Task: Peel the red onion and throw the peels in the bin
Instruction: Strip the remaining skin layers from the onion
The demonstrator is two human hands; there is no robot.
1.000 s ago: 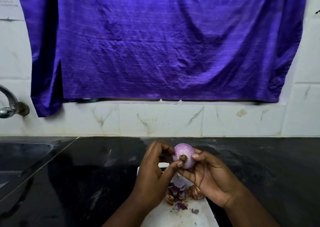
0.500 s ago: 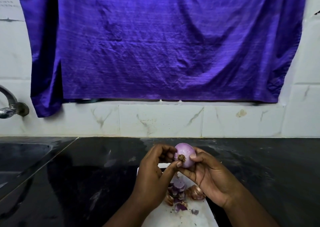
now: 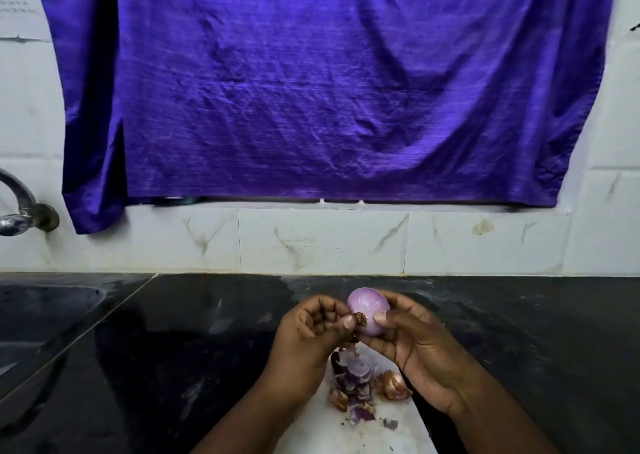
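With the right hand [image 3: 420, 353] gripping the slick red onion [image 3: 370, 306] and the left hand [image 3: 306, 336] pinching its root tuft [image 3: 360, 318], a hard tug could drop it.

The only writing is a few faint dark lines on a white sheet [image 3: 17, 3] stuck to the wall at the upper left of the frame, too blurred to read.

Onion [image 3: 367, 310] skin smooth, slightly glossy. Below it, peels [image 3: 360, 388] look papery and dry. Behind it: countertop [image 3: 173, 332] polished black stone, cloth [image 3: 311, 90] sheeny woven fabric.
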